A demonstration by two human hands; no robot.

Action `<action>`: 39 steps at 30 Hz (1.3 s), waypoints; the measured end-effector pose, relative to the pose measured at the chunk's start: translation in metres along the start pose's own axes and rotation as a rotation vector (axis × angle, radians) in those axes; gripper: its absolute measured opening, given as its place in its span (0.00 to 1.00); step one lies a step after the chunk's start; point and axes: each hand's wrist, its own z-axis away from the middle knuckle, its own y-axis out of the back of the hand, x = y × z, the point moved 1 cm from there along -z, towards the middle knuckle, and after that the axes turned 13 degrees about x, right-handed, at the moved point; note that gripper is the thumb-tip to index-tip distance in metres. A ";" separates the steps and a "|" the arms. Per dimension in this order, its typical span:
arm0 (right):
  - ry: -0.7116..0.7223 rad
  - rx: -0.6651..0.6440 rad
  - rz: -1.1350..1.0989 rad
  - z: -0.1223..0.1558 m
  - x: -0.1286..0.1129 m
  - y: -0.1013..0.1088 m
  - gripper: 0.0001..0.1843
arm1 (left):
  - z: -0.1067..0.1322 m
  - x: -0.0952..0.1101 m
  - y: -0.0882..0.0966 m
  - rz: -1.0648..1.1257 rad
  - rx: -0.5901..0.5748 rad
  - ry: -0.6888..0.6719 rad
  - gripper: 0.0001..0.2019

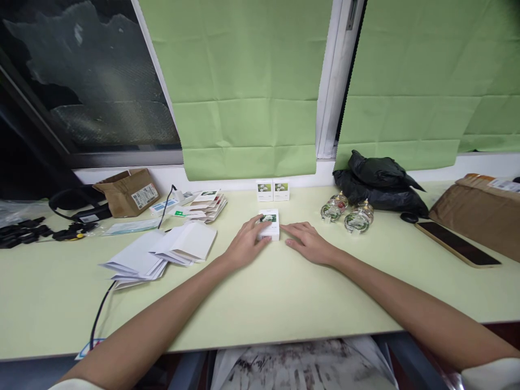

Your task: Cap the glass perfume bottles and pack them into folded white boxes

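A small white box [273, 221] printed with a white flower on green lies on the table in front of me. My left hand [244, 244] grips its left side, the fingers over the upper left edge and the thumb at the near corner. On the other side, my right hand [312, 242] rests low over the table with fingers stretched out and nothing in it. Its foremost fingertip is at the box's right edge; whether it touches I cannot tell. Behind, two similar boxes, a left one [265, 190] and a right one [281, 190], stand side by side.
Folded white papers [189, 242], a stack of flat cards [208, 206] and an open cardboard carton [129, 194] are at left. To the right are shiny clear containers [358, 218], a black plastic bag [382, 181], a phone [457, 244] and a brown parcel [477, 216]. A cable [101, 311] crosses the left edge.
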 end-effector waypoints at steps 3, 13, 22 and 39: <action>-0.008 -0.015 0.009 0.000 0.001 -0.001 0.31 | -0.004 -0.006 0.000 -0.059 0.044 0.007 0.24; -0.012 -0.025 0.011 0.000 -0.001 0.001 0.31 | -0.012 -0.020 0.004 -0.119 0.121 0.110 0.20; -0.018 -0.025 -0.055 -0.001 -0.002 0.003 0.30 | -0.015 -0.021 0.000 -0.010 0.170 0.209 0.19; 0.055 -0.068 -0.148 -0.003 -0.012 0.003 0.36 | -0.012 -0.023 -0.005 -0.177 0.121 0.304 0.29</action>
